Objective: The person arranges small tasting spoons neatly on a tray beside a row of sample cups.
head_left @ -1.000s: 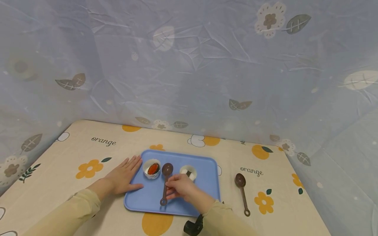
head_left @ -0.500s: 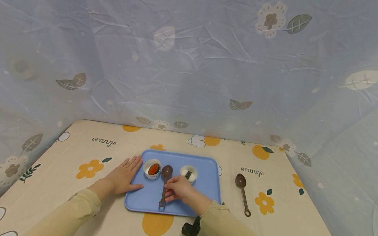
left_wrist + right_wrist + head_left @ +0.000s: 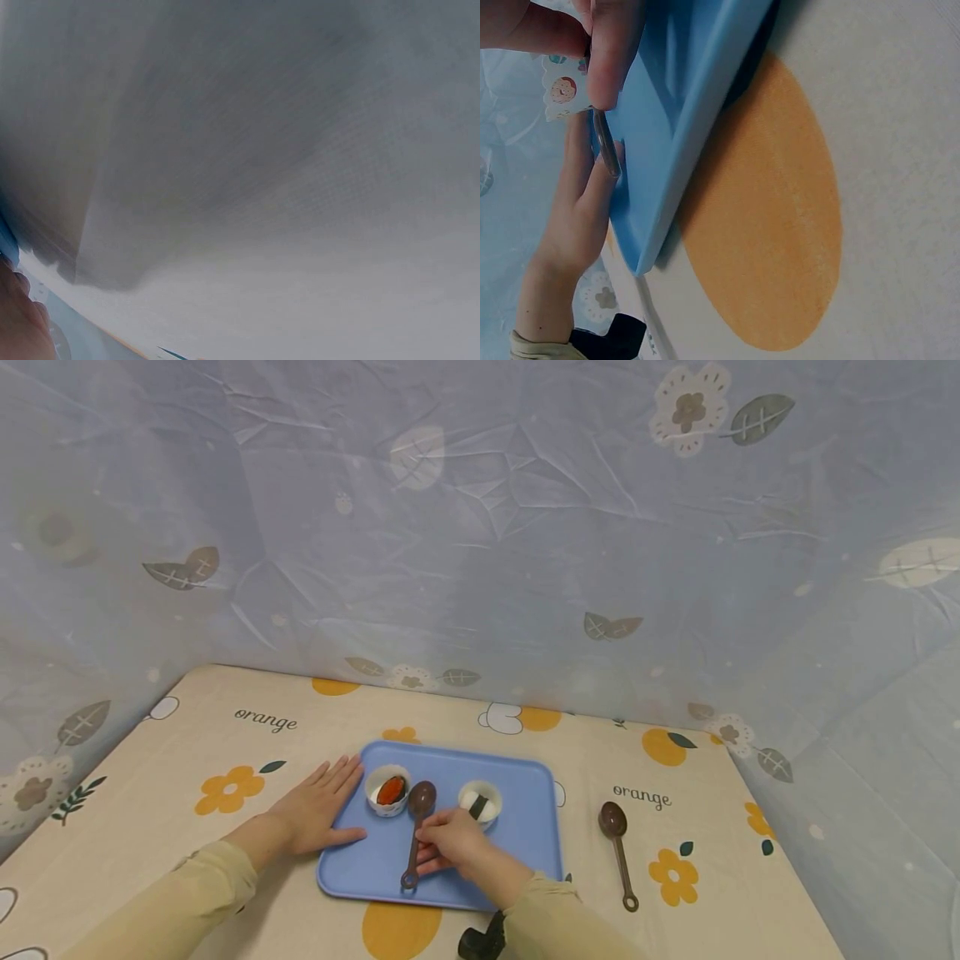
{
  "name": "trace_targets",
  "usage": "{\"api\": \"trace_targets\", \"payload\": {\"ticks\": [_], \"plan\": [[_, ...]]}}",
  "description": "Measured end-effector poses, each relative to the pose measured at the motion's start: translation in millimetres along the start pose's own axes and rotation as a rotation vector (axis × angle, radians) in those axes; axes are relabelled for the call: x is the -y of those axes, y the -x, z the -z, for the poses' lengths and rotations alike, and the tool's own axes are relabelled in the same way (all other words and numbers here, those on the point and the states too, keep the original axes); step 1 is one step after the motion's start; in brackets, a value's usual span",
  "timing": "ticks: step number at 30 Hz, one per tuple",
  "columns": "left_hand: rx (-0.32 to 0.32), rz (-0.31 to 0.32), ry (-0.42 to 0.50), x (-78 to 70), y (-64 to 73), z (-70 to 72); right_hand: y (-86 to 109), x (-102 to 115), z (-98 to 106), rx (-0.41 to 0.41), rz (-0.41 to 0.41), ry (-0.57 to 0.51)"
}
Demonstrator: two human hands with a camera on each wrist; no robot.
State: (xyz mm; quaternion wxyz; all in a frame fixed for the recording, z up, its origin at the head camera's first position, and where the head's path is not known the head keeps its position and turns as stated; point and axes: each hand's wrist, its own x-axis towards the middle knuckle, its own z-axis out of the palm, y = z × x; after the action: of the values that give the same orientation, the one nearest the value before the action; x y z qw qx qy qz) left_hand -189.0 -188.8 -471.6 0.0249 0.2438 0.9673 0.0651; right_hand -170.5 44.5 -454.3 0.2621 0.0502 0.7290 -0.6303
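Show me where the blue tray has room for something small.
Free: on the tray, from right bowl to right edge; near left corner, between left hand and held spoon. Crowded: the middle, where the right hand holds that spoon beside the left bowl.

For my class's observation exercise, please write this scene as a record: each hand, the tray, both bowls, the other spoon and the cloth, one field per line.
Left hand: at the left edge of the blue tray, thumb extended
Right hand: pinches the handle of a brown spoon
Tray holds: two small bowls
Left bowl: contains an orange-and-dark sushi-like piece
Right bowl: contains a white piece with a dark band
Second spoon: brown, right of the tray
Tablecloth: cream, printed with flowers
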Motion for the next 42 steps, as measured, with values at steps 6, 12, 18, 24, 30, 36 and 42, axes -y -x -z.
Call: {"api": "trace_targets", "payload": {"ticks": [6,12,18,24,30,36,42], "plan": [[-0.036,-0.028,0.034,0.9,0.2,-2.1,-2.1,-5,-1,-0.005,0.006,0.013],[-0.068,-0.037,0.046,4.4,-0.5,-10.1,-1.7,-5,-2,-0.017,0.002,0.020],[-0.056,-0.022,0.011,4.2,-1.8,-11.9,-2.2,-6,-2,-0.023,-0.002,0.019],[-0.034,-0.021,0.009,1.0,-0.5,-5.0,-2.1,-4,-2,-0.020,-0.017,0.033],[-0.032,-0.022,-0.003,0.5,-0.7,-2.7,1.7,2,0,-0.015,-0.029,0.047],[-0.012,-0.009,-0.009,0.7,-0.5,-1.5,5.8,8,3,-0.006,-0.043,0.050],[-0.022,-0.007,-0.006,2.2,-1.3,-6.1,11.0,14,6,0.031,-0.056,0.090]]}}
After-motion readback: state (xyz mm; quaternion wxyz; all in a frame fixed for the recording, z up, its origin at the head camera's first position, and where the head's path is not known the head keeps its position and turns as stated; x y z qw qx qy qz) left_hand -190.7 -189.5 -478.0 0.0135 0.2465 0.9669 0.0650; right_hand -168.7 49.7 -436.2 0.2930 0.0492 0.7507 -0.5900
